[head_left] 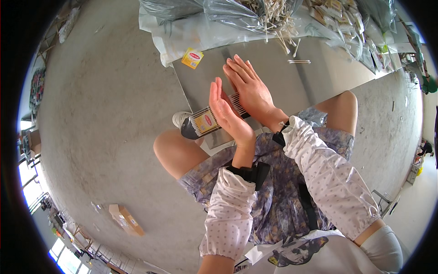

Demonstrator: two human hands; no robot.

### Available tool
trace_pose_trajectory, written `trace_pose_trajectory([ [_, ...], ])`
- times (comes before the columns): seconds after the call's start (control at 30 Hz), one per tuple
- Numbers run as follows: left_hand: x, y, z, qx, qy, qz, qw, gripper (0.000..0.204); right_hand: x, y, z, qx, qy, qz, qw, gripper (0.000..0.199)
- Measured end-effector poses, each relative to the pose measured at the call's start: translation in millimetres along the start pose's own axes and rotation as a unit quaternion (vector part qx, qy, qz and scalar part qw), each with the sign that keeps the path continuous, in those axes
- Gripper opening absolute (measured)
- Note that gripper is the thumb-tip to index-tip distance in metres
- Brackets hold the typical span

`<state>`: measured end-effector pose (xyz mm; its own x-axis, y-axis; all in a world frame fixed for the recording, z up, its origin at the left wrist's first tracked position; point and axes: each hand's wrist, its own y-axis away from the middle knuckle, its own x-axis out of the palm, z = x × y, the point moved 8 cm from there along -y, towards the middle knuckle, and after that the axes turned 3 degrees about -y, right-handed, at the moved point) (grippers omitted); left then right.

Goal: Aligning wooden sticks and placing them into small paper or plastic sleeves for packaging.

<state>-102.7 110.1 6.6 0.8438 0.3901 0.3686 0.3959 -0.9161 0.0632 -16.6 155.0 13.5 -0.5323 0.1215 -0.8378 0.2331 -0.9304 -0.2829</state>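
My left hand (228, 116) and my right hand (252, 95) are held palm toward palm over the table's near edge, fingers stretched out. Between and below them runs a row of cotton swabs (236, 104) with dark sticks, on a narrow dark holder (188, 129) with a rounded end. A yellow card (206, 121) with a red oval lies over the swabs left of my left hand. The palms hide the middle of the row, and whether they touch the sticks is not clear.
On the metal table (278, 77) lie small yellow cards (192, 58) at the left and a few loose swabs (299, 61). Farther back are a heap of swabs (280, 20) on plastic sheeting (175, 39) and packed swabs (340, 20). A cardboard box (126, 220) sits on the floor.
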Motion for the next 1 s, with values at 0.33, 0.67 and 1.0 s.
trace_pose_trajectory([
  [0.33, 4.9, -4.2, 0.2, -0.030, -0.008, 0.026, 0.999, 0.058, -5.1, 2.9, 4.3, -0.010, 0.046, -0.027, 0.999, 0.044],
  [0.67, -8.6, 4.5, 7.0, -0.005, 0.018, 0.015, 1.000, 0.057, 0.7, 4.3, 0.1, -0.018, 0.024, -0.021, 0.999, 0.047],
  [1.0, -1.5, 7.4, -0.4, 0.028, -0.011, 0.038, 0.999, 0.058, 2.4, 5.8, 6.1, -0.042, 0.008, 0.014, 0.999, 0.045],
])
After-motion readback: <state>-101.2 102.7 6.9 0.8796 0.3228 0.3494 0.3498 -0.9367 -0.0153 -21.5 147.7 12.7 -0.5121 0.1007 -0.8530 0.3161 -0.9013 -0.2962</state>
